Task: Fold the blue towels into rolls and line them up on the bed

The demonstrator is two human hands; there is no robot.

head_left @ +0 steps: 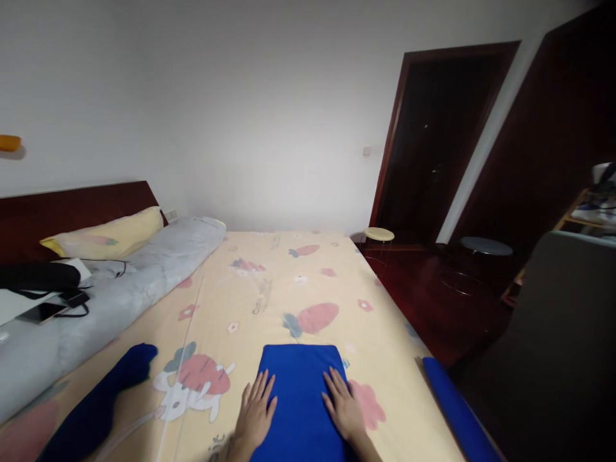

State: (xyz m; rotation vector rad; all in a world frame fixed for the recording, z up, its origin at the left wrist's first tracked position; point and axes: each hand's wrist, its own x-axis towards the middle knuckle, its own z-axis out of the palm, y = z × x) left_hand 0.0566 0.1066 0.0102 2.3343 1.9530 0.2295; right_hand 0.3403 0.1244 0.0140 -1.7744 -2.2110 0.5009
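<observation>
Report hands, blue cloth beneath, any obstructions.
Left hand, right hand: open on blue cloth, opposite edges. Cloth flat on bed. No obstruction visible on it.

A plain deep-blue cloth (299,398) lies flat on the patterned bedsheet (385,369), at six o'clock in the view. It forms a smooth, neat rectangle, its length running from six o'clock toward twelve. The far edge, at twelve, is nearly straight, with slightly rounded corners at eleven and one; the near end, at six, runs out of view.
</observation>
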